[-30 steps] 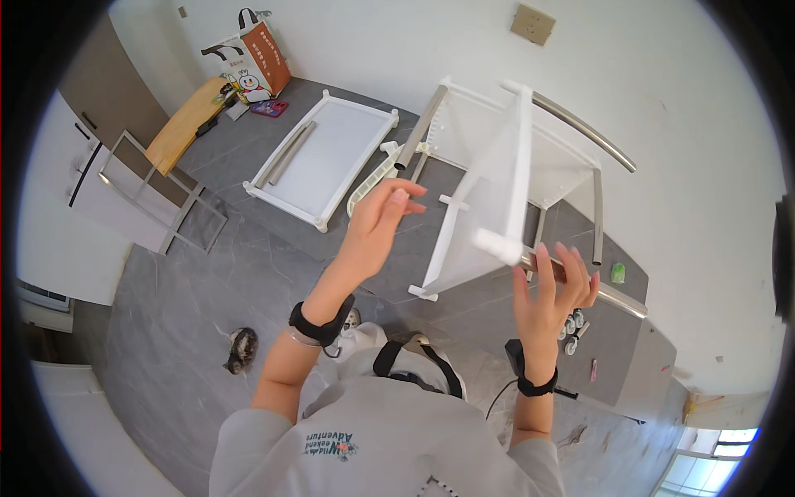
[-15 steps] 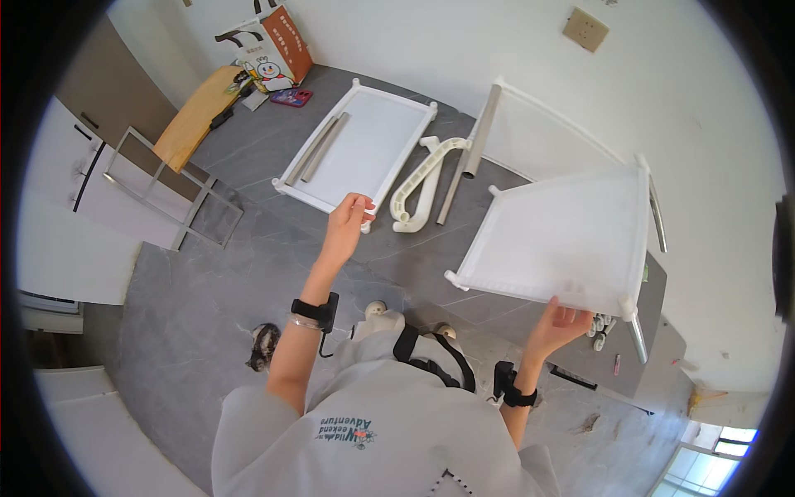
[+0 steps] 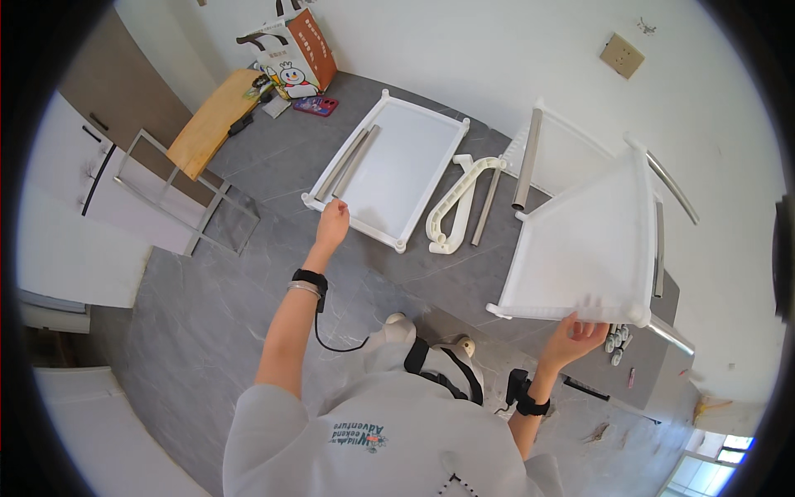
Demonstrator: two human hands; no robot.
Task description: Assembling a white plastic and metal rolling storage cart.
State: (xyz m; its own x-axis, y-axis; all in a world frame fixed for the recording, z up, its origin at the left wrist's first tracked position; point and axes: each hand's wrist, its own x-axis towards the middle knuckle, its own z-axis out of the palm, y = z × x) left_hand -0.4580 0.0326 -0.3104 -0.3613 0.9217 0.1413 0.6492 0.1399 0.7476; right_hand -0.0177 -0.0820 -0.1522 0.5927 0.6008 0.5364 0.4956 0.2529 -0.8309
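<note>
A white shelf panel with raised rims is held tilted at the right; my right hand grips its near edge from beneath. Metal tubes stick out from its right-hand corners. Farther left, a second white shelf panel lies flat on the table. Two grey metal tubes rest on it along its left side. My left hand is at that panel's near left edge, fingers curled together by the near end of a tube. Whether they grip the tube is hidden.
A cream curved handle frame and a thin tube lie between the panels. Behind stands another white panel with a thick tube. Casters sit at the right. A carrier bag, phone and wooden stool are at the left.
My left hand has moved left along the flat panel's near edge, from its right corner to the tubes' near ends. The panel in my right hand is tipped more steeply. The view has shifted.
</note>
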